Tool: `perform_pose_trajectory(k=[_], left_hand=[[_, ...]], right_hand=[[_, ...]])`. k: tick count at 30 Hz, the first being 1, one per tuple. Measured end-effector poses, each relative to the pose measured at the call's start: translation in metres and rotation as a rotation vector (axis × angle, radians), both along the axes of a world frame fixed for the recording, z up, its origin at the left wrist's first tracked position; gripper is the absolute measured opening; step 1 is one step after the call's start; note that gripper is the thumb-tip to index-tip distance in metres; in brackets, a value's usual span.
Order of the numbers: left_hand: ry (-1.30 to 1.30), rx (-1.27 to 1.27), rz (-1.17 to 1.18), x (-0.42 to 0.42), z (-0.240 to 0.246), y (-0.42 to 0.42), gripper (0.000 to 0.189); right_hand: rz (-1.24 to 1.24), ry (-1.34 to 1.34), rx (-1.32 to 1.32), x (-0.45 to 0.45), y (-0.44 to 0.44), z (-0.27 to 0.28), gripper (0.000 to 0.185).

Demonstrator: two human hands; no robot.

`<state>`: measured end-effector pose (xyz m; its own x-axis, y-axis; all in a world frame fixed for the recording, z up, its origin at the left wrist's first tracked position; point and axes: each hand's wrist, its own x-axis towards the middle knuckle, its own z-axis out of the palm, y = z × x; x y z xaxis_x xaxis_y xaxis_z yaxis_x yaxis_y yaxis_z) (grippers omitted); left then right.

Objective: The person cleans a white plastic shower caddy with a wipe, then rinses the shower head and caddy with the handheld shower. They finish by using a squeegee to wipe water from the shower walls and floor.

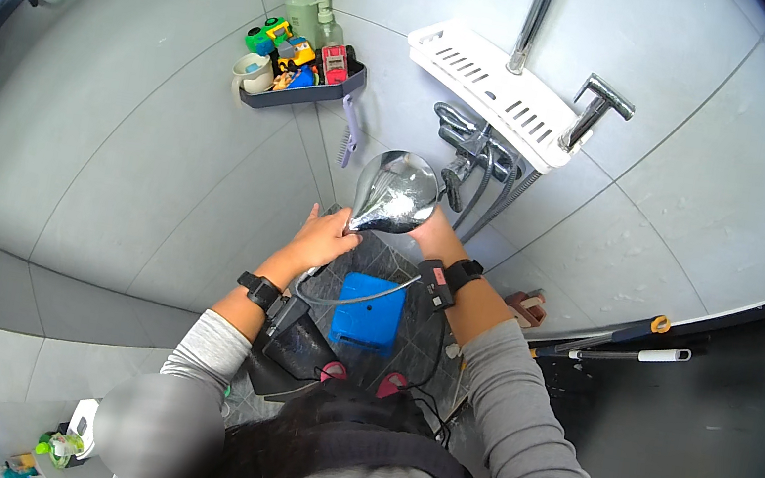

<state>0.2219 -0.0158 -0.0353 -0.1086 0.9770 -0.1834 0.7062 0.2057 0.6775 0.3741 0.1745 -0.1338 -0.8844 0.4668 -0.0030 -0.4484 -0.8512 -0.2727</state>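
A chrome hand shower head [397, 192] is held up in front of me, its shiny rounded back facing the camera. My left hand [326, 239] grips its narrow neck. Behind the head's right edge sits my right hand [431, 229]; its fingers are hidden, so I cannot tell whether they touch the head or hold anything. A grey hose [357, 303] curves from beneath my left wrist towards my right wrist. Just beyond the hands, a chrome mixer tap [473, 150] with hoses is fixed to the tiled wall.
A white slotted shelf [492, 91] juts out above the tap, with an empty chrome shower holder [598, 108] at its right end. Toys and pump bottles crowd a grey corner shelf [304, 95]. Below are a blue stool [368, 312] and a black bin-like object [297, 349]. Long-handled tools [607, 338] lean right.
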Motion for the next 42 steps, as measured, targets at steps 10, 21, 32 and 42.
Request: perform_pose_trajectory(k=[10,21,32,42], left_hand=[[0.031,0.0,0.007,-0.018,0.008,0.009,0.029],[0.08,0.244,0.087,-0.036,0.087,0.027,0.035],[0.007,0.328,0.075,-0.045,0.159,0.041,0.035],[-0.087,0.424,-0.142,-0.062,0.205,0.075,0.04]], right_hand=[[-0.26,-0.722,0.553,0.029,-0.005,0.016,0.038],[-0.636,-1.615,1.338,0.058,0.024,-0.019,0.036],[-0.579,-1.573,1.31,0.063,0.024,-0.016,0.046],[-0.38,-1.252,0.833,0.196,-0.239,-0.016,0.06]])
